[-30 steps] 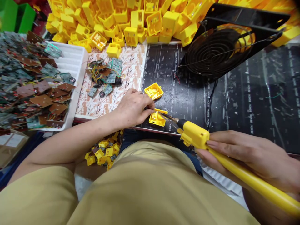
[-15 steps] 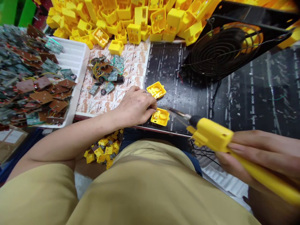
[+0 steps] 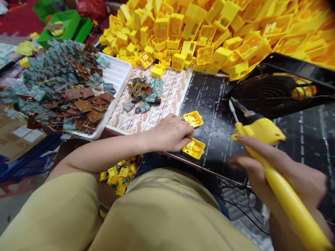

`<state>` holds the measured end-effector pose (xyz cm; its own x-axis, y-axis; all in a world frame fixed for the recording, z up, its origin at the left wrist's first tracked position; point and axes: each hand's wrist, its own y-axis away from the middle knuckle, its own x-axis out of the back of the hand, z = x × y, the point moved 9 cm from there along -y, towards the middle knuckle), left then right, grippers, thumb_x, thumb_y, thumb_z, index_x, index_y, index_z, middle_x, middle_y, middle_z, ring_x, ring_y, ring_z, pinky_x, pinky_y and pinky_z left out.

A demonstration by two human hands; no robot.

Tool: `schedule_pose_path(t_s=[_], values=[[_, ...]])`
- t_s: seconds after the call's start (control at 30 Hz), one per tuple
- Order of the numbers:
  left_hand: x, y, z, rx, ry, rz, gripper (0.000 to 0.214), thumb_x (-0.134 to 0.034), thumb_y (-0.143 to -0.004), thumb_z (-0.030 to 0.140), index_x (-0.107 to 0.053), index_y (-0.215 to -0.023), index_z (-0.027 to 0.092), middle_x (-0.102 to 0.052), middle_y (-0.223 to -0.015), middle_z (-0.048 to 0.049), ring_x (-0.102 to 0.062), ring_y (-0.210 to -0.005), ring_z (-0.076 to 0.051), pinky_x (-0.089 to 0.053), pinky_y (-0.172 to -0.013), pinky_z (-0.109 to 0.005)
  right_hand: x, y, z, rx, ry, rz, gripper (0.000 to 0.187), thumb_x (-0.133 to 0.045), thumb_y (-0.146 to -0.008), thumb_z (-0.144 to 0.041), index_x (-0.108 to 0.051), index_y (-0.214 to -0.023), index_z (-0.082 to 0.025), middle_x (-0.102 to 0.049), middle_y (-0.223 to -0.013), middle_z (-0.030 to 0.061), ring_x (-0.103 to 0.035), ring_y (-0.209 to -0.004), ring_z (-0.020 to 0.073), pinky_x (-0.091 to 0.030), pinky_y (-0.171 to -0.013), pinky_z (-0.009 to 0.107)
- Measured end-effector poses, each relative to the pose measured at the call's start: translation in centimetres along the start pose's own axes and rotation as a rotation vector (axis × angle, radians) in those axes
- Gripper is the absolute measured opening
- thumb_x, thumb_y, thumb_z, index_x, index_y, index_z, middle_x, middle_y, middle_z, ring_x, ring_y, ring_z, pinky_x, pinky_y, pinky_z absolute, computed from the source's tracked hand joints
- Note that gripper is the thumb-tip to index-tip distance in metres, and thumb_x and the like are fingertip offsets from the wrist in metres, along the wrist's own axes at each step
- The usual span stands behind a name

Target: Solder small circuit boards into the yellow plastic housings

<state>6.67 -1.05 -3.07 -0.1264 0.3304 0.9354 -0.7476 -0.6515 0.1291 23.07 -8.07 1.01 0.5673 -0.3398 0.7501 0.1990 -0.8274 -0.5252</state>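
Observation:
My left hand (image 3: 174,132) rests on the bench with its fingers curled together at the left edge of a small yellow plastic housing (image 3: 195,149), open side up. Just beyond the knuckles lies a second yellow housing (image 3: 193,119), also open side up, with parts inside too small to name. On the right, my right hand (image 3: 285,167), blurred by motion, is wrapped around the long yellow handle of a soldering iron (image 3: 261,130). Its metal tip and a thin pale nozzle point up and left, in front of the black fan, away from both housings.
A black fan (image 3: 267,92) stands at the right rear. Yellow housings (image 3: 191,21) are heaped along the back. On the left, a white foam tray (image 3: 119,69) carries piled circuit boards; a smaller cluster of wired boards (image 3: 146,92) lies beside it. Cables hang under the bench edge.
My right hand has raised the soldering iron up and away from the lower housing, its tip turning upward. The left hand stays at that housing. The whole view has shifted.

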Motion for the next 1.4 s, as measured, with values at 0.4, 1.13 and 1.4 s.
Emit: schedule_pose_path(t_s=[0.4,1.13,1.4], values=[[6.6,-4.2,-16.2,0.418,-0.208,0.392,0.008,-0.070,-0.074,0.021,-0.071,-0.080,0.015,-0.071,-0.095,-0.0119,-0.055,-0.117,-0.035,-0.031,-0.107,-0.058,-8.1,-7.4,-0.8,0.037,0.057,-0.153,0.035,-0.067,-0.088,-0.051,-0.065,-0.107,-0.022,-0.074,-0.093,0.0069,-0.071,-0.073,0.0223,-0.046,-0.053,0.026],[15.4,-3.3,-14.3,0.146,0.749,0.722,0.068,-0.057,-0.068,0.090,-0.052,-0.086,0.025,-0.068,-0.091,0.0029,-0.054,-0.081,-0.007,-0.055,-0.078,-0.030,-10.5,-8.2,0.3,0.187,-0.149,-0.537,0.040,-0.052,-0.081,-0.018,-0.054,-0.120,-0.028,-0.070,-0.110,0.0026,-0.068,-0.089,0.0185,-0.053,-0.075,0.030],[13.3,-2.6,-14.0,0.172,0.563,0.661,0.027,-0.068,-0.081,0.047,-0.056,-0.079,0.023,-0.071,-0.082,0.0014,-0.058,-0.074,-0.010,-0.056,-0.078,-0.035,-9.5,-6.8,1.2,0.098,-0.018,-0.332,0.039,-0.066,-0.087,-0.040,-0.054,-0.119,-0.022,-0.069,-0.107,0.0114,-0.068,-0.094,0.0287,-0.054,-0.081,0.042]])
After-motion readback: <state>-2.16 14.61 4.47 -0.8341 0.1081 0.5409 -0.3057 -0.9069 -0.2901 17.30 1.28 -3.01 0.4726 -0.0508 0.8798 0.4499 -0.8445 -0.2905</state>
